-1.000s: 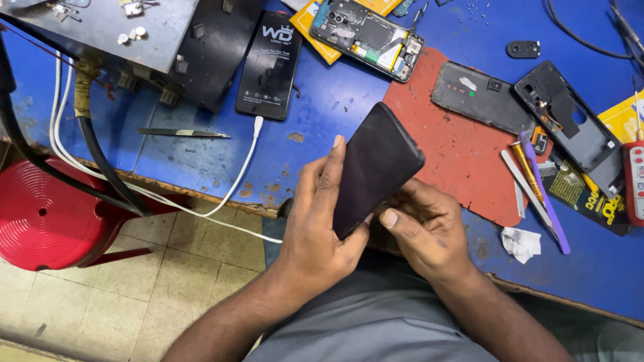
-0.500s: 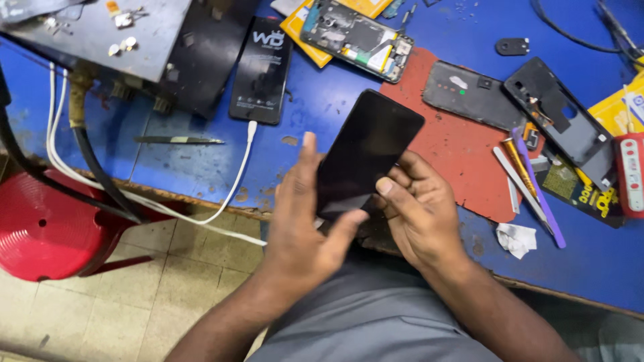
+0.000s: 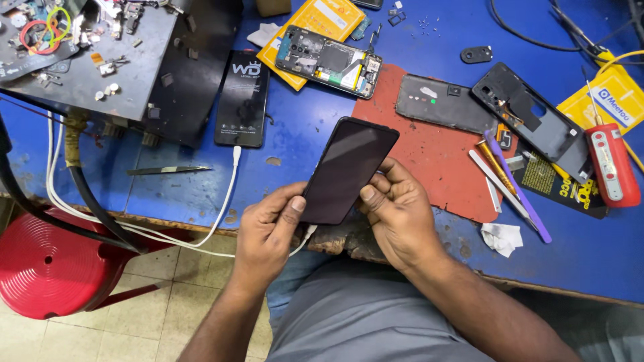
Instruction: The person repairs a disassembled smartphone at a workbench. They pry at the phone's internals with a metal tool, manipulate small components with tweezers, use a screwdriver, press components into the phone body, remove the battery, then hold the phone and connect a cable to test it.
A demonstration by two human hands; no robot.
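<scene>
Between left hand [image 3: 268,224], right hand [image 3: 396,214], dark phone [image 3: 349,167]

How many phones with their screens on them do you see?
2. A dark phone held in both hands, left hand and right hand; another phone charging on the blue table. More may be hidden.
</scene>
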